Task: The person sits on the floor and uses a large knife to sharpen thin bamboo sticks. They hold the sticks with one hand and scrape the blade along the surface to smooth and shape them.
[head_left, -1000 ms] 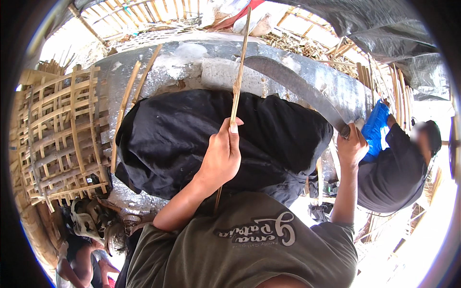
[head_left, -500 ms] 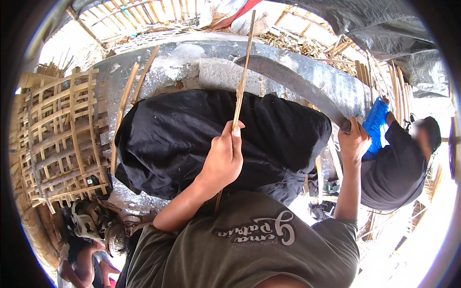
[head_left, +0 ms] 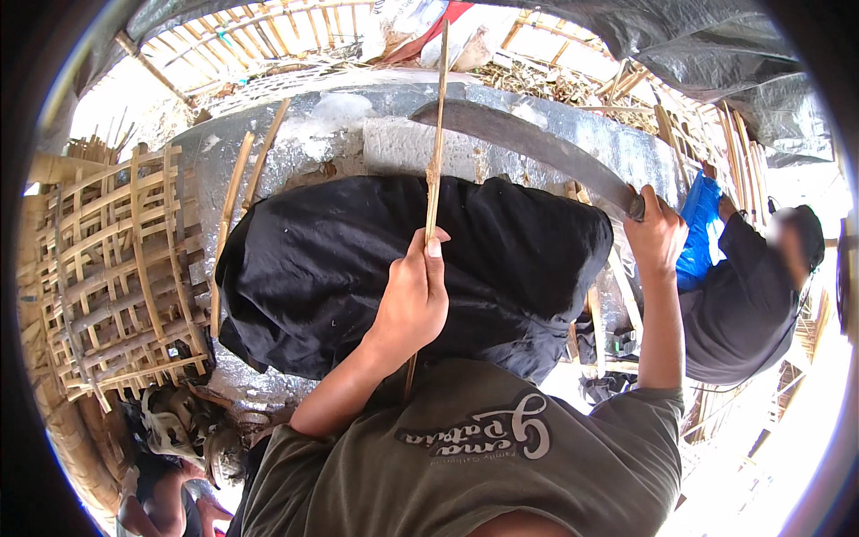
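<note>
My left hand (head_left: 413,300) is closed round a thin bamboo strip (head_left: 437,152), which stands nearly upright in the picture and comes out again below the fist. In my right hand (head_left: 656,234) is the handle end of a long curved machete (head_left: 537,143). Its dark blade reaches up to the left, and the tip overlaps the strip well above my left fingers. Whether blade and strip touch, I cannot tell. Beneath both hands a black cloth (head_left: 358,259) lies draped over my lap.
A woven bamboo lattice (head_left: 116,268) is at the left. Bamboo slats (head_left: 234,201) lean by the grey surface (head_left: 215,161). At the right sits a person in dark clothes (head_left: 738,304), beside a blue cloth or bag (head_left: 700,224). Another person's limbs (head_left: 165,501) show at the lower left.
The strip's top and the machete tip have shifted slightly left in the picture. Both hands keep their grip. The whole surroundings have shifted a little too.
</note>
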